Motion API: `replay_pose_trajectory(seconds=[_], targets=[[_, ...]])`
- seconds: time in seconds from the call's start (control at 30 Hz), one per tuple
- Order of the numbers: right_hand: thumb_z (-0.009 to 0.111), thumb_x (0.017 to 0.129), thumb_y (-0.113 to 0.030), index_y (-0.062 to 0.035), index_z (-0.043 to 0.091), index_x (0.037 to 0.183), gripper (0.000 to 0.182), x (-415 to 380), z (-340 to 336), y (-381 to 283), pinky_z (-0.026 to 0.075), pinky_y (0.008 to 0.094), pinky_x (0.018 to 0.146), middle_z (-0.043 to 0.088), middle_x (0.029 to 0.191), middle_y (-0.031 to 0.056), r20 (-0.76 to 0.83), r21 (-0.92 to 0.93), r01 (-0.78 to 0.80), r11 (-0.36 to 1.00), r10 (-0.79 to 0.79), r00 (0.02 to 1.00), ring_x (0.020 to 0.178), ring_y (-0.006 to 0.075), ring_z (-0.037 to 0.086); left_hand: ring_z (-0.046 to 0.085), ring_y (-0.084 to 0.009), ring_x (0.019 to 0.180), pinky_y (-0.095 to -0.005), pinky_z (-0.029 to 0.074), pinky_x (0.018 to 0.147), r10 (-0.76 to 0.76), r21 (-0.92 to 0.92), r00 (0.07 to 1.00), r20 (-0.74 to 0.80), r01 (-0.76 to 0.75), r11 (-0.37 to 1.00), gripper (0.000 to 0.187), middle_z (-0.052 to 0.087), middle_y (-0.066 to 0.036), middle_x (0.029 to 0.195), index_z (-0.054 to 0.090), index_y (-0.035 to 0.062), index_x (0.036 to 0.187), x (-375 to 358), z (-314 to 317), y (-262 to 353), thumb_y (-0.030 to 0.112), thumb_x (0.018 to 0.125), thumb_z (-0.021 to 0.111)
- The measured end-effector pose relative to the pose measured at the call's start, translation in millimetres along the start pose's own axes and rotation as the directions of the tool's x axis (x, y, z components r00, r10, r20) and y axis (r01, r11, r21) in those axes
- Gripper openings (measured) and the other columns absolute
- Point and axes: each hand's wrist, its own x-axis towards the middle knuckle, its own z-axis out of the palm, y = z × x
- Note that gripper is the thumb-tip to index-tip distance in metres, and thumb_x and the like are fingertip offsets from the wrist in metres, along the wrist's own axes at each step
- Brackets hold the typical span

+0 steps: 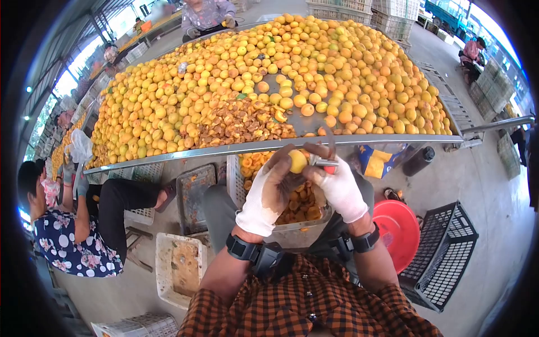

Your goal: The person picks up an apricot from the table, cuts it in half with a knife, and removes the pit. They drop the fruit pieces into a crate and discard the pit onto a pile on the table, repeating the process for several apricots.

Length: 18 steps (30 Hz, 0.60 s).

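My left hand (pixel 264 199), in a stained white glove, is closed round a yellow apricot (pixel 297 162). My right hand (pixel 339 191), also gloved, grips a small metal hand tool (pixel 323 162) with a red part, its tip right beside the fruit. Both hands meet just in front of the metal table edge (pixel 269 146). Under them stands a white crate (pixel 233 174) holding apricot halves (pixel 303 208). Beyond the edge lies a large heap of whole apricots (pixel 365 73), with a pile of pits and scraps (pixel 241 121) close by.
A red basin (pixel 398 230) and a black crate (pixel 443 264) stand on the floor at right, near a dark bottle (pixel 418 160). A dirty white tub (pixel 168 275) is at left. One person (pixel 78 236) sits at left, another (pixel 205 17) across the table.
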Motion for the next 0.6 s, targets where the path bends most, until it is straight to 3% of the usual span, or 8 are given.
replay_pose_trajectory(seconds=[0.03, 0.1, 0.17, 0.23, 0.33, 0.5, 0.57, 0.6], targets=[[0.066, 0.079, -0.007, -0.0002, 0.048, 0.124, 0.048, -4, 5, -3, 0.048, 0.0225, 0.071, 0.063, 0.094, 0.0017, -0.109, -0.009, -0.041, 0.999, 0.039, 0.993, 0.081, 0.0053, 0.058, 0.056, -0.0189, 0.103, -0.0336, 0.047, 0.087, 0.008, -0.004, 1.0, -0.002, -0.008, 1.0, 0.044, 0.057, -0.008, 0.113, 0.047, 0.0033, 0.123, 1, -6, -5, 0.035, 0.093, 0.05], [0.064, 0.081, -0.009, -0.0001, 0.047, 0.121, 0.045, -7, 7, 6, 0.049, 0.026, 0.07, 0.064, 0.091, 0.0072, -0.114, 0.004, 0.021, 1.0, -0.021, 0.993, 0.08, 0.0109, 0.061, 0.056, -0.02, 0.1, -0.0366, 0.046, 0.091, -0.043, -0.284, 0.995, -0.092, 0.016, 0.959, 0.037, 0.057, -0.007, 0.109, 0.049, 0.0052, 0.121, 1, -16, -11, 0.029, 0.093, 0.051], [0.061, 0.083, -0.009, 0.0001, 0.048, 0.117, 0.037, -16, 8, 17, 0.049, 0.03, 0.072, 0.062, 0.091, 0.0155, -0.076, -0.505, 0.273, 0.819, -0.357, 0.931, 0.082, 0.0212, 0.064, 0.057, -0.0203, 0.096, -0.0371, 0.047, 0.087, -0.056, -0.304, 0.986, -0.158, 0.006, 0.953, 0.034, 0.059, -0.007, 0.103, 0.052, 0.0072, 0.117, -2, -12, -12, 0.032, 0.094, 0.051], [0.058, 0.085, -0.01, -0.0019, 0.049, 0.114, 0.031, -27, 15, 20, 0.048, 0.0335, 0.071, 0.06, 0.087, 0.0205, -0.024, -0.567, 0.259, 0.782, -0.33, 0.944, 0.084, 0.0346, 0.063, 0.056, -0.0194, 0.095, -0.0353, 0.047, 0.084, -0.075, -0.319, 0.976, -0.205, 0.006, 0.948, 0.035, 0.059, -0.007, 0.101, 0.053, 0.0075, 0.116, 0, -14, -16, 0.035, 0.094, 0.049], [0.058, 0.086, -0.013, -0.0028, 0.049, 0.114, 0.031, -28, 25, 28, 0.048, 0.0387, 0.065, 0.059, 0.083, 0.0241, -0.057, -0.587, 0.197, 0.786, -0.283, 0.957, 0.078, 0.0414, 0.059, 0.057, -0.0218, 0.095, -0.036, 0.045, 0.084, -0.048, -0.317, 0.996, -0.072, 0.023, 0.948, 0.037, 0.062, -0.009, 0.1, 0.055, 0.0075, 0.11, -2, -11, -20, 0.039, 0.095, 0.045], [0.056, 0.088, -0.013, -0.0037, 0.049, 0.115, 0.03, -22, 28, 48, 0.049, 0.0407, 0.066, 0.06, 0.086, 0.0244, -0.104, -0.6, 0.26, 0.756, -0.396, 0.912, 0.082, 0.0427, 0.059, 0.058, -0.0223, 0.092, -0.0371, 0.047, 0.082, -0.05, -0.326, 0.992, -0.113, 0.01, 0.945, 0.039, 0.062, -0.011, 0.101, 0.055, 0.006, 0.11, -5, -2, -23, 0.04, 0.094, 0.045], [0.052, 0.089, -0.009, 0.001, 0.044, 0.12, 0.033, -20, 26, 55, 0.05, 0.0346, 0.064, 0.063, 0.084, 0.021, -0.082, -0.662, 0.306, 0.685, -0.472, 0.878, 0.077, 0.035, 0.065, 0.058, -0.0224, 0.091, -0.0369, 0.048, 0.08, -0.081, -0.358, 0.984, -0.159, 0.019, 0.934, 0.04, 0.062, -0.011, 0.101, 0.055, 0.0056, 0.11, -6, -2, -22, 0.041, 0.094, 0.046], [0.052, 0.089, -0.009, 0.001, 0.044, 0.12, 0.033, -20, 27, 54, 0.05, 0.0346, 0.064, 0.063, 0.084, 0.021, -0.08, -0.662, 0.305, 0.685, -0.469, 0.88, 0.077, 0.035, 0.065, 0.059, -0.0226, 0.09, -0.0362, 0.049, 0.08, -0.078, -0.34, 0.996, -0.038, 0.06, 0.938, 0.041, 0.062, -0.012, 0.101, 0.055, 0.0053, 0.111, -6, -8, -21, 0.041, 0.093, 0.046]])
